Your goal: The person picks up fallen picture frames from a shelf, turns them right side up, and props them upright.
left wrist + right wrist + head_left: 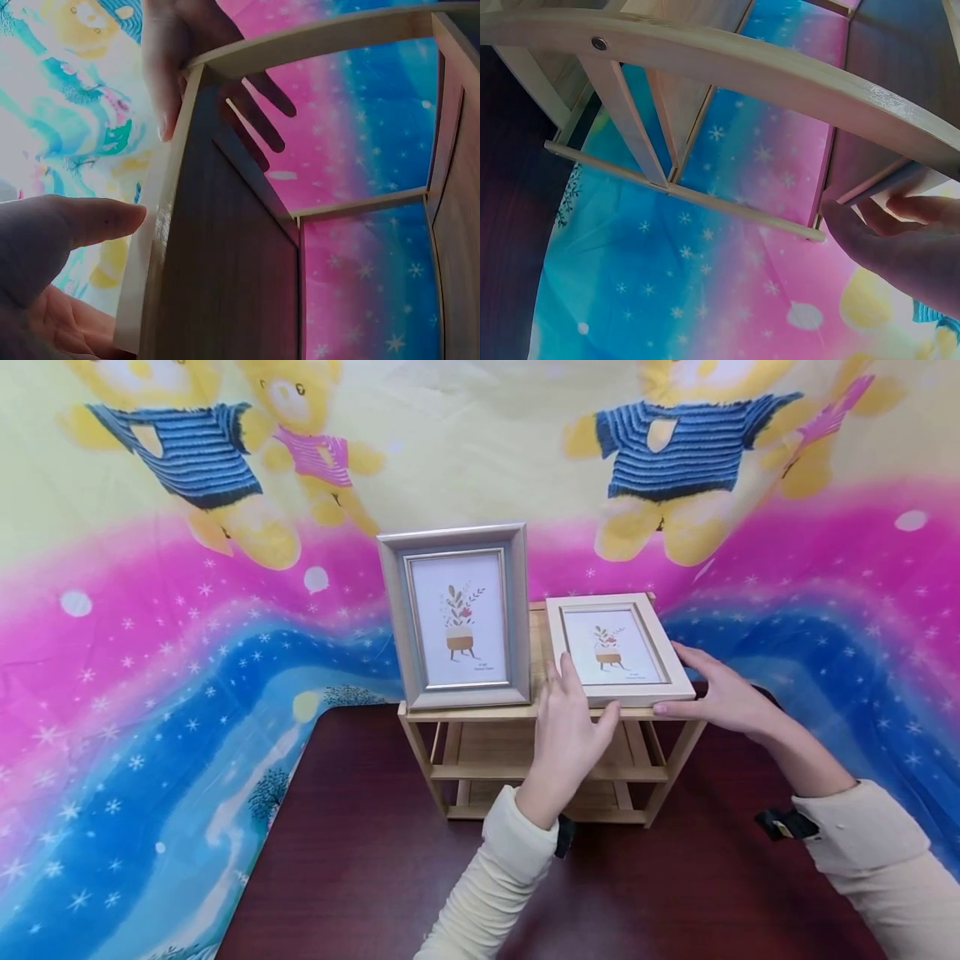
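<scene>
A small cream picture frame lies face up on the top of a wooden shelf rack, showing a potted-plant print. My left hand is at its left side, the fingers along that edge and the thumb near the front edge; in the left wrist view the straight thumb reaches the frame's edge. At the right front corner, my right hand touches the frame with thumb in front and fingers along the side. To the left, a larger silver-grey picture frame stands upright with a similar print.
The rack has lower shelves and stands on a dark red-brown table. Behind it hangs a colourful cloth printed with bears and snowflakes. Each cream sleeve has a black strap device near the wrist.
</scene>
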Demonstrator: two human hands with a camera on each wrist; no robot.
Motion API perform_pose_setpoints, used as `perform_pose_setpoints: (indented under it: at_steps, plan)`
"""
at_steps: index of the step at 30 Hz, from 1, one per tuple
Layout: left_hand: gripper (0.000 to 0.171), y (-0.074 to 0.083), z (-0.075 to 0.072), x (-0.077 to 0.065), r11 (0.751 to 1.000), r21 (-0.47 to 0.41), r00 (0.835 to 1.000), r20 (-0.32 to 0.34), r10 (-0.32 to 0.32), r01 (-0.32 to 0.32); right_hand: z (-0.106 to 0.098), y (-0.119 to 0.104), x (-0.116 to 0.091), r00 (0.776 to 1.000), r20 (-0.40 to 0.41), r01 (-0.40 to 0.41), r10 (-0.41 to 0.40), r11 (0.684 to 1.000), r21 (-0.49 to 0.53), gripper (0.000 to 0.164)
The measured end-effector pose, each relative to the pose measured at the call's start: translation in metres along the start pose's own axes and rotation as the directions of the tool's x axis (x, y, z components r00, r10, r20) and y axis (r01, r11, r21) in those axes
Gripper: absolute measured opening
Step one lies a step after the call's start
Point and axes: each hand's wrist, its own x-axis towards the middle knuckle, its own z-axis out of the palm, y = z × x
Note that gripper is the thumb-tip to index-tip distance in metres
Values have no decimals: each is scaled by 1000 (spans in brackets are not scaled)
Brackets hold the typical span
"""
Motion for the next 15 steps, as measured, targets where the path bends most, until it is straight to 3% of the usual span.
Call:
perform_pose_setpoints:
  at_steps: [7, 15]
  plan:
    - [79, -1, 1, 6, 998, 64, 1000, 13, -10, 9, 4, 3, 1, 1000, -10, 13, -12, 999, 40, 96]
    - [75, -4, 4, 4, 997, 62, 999, -22, 46, -45, 3, 4, -1, 1000, -18, 9, -8, 999, 43, 93]
